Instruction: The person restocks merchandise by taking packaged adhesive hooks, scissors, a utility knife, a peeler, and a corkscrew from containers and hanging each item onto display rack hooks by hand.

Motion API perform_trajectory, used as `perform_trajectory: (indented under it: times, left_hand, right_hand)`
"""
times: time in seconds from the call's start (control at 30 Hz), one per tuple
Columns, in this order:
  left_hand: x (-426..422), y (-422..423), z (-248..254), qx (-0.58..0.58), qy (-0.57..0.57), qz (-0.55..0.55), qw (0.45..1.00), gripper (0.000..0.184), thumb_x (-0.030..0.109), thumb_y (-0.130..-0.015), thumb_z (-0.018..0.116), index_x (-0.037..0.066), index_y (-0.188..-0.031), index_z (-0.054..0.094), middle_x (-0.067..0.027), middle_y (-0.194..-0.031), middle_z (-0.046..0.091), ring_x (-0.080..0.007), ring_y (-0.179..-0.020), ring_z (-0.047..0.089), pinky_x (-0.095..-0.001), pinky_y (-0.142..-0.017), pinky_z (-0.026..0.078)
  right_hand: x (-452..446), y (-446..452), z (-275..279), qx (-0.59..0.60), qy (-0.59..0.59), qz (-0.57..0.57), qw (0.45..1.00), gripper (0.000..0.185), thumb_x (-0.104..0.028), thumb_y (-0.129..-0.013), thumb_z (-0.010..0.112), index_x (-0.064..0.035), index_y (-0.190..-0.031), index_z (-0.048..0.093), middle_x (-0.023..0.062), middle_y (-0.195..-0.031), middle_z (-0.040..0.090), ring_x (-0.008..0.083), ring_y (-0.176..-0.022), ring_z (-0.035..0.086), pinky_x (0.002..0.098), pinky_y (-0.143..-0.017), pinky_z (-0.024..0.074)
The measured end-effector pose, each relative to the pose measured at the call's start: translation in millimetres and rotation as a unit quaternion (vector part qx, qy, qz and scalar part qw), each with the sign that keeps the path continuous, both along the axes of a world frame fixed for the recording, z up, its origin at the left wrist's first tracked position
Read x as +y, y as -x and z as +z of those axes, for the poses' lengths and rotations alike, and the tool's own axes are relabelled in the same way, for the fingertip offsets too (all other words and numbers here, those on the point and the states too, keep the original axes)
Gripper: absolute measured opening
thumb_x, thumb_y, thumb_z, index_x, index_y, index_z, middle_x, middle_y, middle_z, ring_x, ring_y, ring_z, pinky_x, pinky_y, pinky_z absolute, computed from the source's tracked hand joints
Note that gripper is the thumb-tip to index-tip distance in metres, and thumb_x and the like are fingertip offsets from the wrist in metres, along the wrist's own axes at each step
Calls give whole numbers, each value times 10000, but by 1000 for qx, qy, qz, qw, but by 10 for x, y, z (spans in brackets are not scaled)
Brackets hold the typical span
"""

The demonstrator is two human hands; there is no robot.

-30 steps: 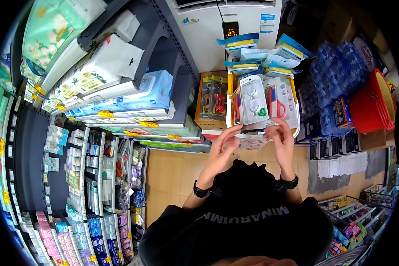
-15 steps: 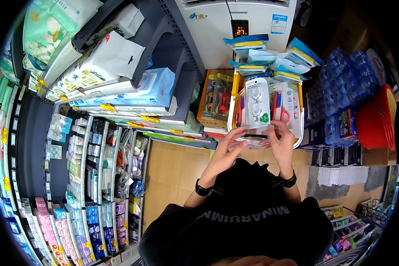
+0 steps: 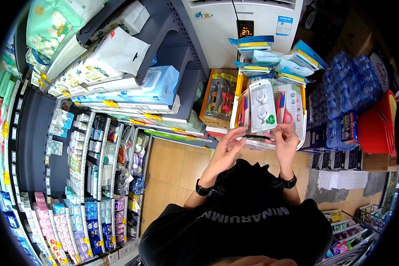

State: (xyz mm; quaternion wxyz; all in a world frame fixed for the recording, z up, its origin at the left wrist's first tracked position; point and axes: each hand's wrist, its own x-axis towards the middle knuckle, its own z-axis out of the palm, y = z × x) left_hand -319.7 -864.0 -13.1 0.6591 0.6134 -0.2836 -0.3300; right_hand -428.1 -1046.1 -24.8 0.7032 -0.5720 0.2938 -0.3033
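Note:
Both my hands are raised at the near edge of a white and yellow basket (image 3: 302, 133). A thin, dark, stick-like piece (image 3: 256, 137) spans the gap between my fingertips; its kind cannot be made out. The thumb and fingers of my left hand (image 3: 227, 150) close on its left end, those of my right hand (image 3: 284, 142) on its right end. Just beyond my fingers, a white blister pack of clear hooks (image 3: 262, 106) with a green "1.5" label lies on the basket's contents. Beside it is a pack of red-handled scissors (image 3: 287, 111).
Blue and yellow packets (image 3: 270, 57) pile up at the basket's far end. An orange box (image 3: 217, 99) stands left of it. To the right are wrapped blue bottles (image 3: 352, 84) and a red bucket (image 3: 377, 126). Stocked shelves (image 3: 93, 168) line the left.
The basket and surroundings have shifted slightly right in view. The dark piece now slants down to the right. My hands stay nearly in place, the right a little lower.

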Motion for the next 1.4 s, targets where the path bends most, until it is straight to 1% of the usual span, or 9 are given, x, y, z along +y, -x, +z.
perform_trajectory:
  times: [0.3,0.5,0.6,0.83,0.87,1.1,1.23,1.27,1.4]
  left_hand:
    - [14,20,44,-3,17,10,1000,414,195,-1003,587,68,-1389,509,-84,-1408,559,-215,-1287,541,-359,-1027,435]
    - [59,14,79,17,46,40,998,399,198,-1047,529,19,-1403,510,-95,-1366,584,-185,-1233,564,-309,-1024,439]
    - [145,-7,68,16,77,107,991,401,238,-1054,522,14,-1387,532,-88,-1305,631,-145,-1173,591,-290,-969,449]
    - [624,-45,98,18,132,283,950,235,121,-1017,596,-25,-1201,615,-13,-1028,655,-64,-919,583,-239,-812,476]
    - [691,-34,134,20,149,319,936,179,95,-1003,612,-21,-1138,625,-11,-1002,653,-55,-861,569,-233,-745,471]
    - [1501,46,193,1,135,471,872,183,94,-988,634,-26,-1126,646,-8,-919,665,-58,-788,568,-226,-688,463]
    - [1988,238,236,-1,120,543,831,193,111,-981,650,-27,-1115,661,-14,-893,681,-65,-771,586,-224,-690,478]
    - [2102,304,236,1,120,560,820,201,119,-980,652,-27,-1117,664,-20,-891,688,-68,-770,596,-227,-692,486]
    - [2569,571,218,5,110,628,771,208,130,-984,648,-26,-1120,667,-33,-890,700,-74,-768,612,-234,-693,499]
  right_hand:
    - [38,184,110,-52,71,-29,996,99,-22,-1009,506,51,-1069,536,180,-881,696,317,-846,743,333,-621,630]
    - [144,265,203,-69,98,-2,993,82,-36,-1012,514,39,-1026,546,158,-850,705,260,-766,749,270,-516,582]
    - [236,245,208,-94,66,62,991,129,-86,-1016,546,42,-1023,545,140,-833,708,245,-736,745,265,-495,565]
    - [616,-57,187,-111,53,212,969,118,-73,-1017,539,42,-1043,544,153,-858,710,243,-771,744,267,-477,557]
    - [657,-99,176,-106,47,246,962,113,-54,-1014,537,46,-1065,538,159,-894,710,243,-810,743,269,-507,563]
    - [1223,-607,301,-100,74,427,896,227,2,-990,541,54,-1210,529,149,-1013,701,183,-881,705,260,-644,565]
    - [1711,-846,434,-101,91,511,849,388,17,-960,555,62,-1338,481,134,-1115,670,170,-1002,647,287,-896,500]
    - [1804,-907,442,-96,63,544,831,440,-7,-951,561,77,-1371,460,156,-1209,632,191,-1098,607,316,-1001,441]
    - [2347,-1106,496,-106,27,628,771,492,-70,-937,564,99,-1382,439,183,-1289,576,207,-1149,562,338,-1017,426]
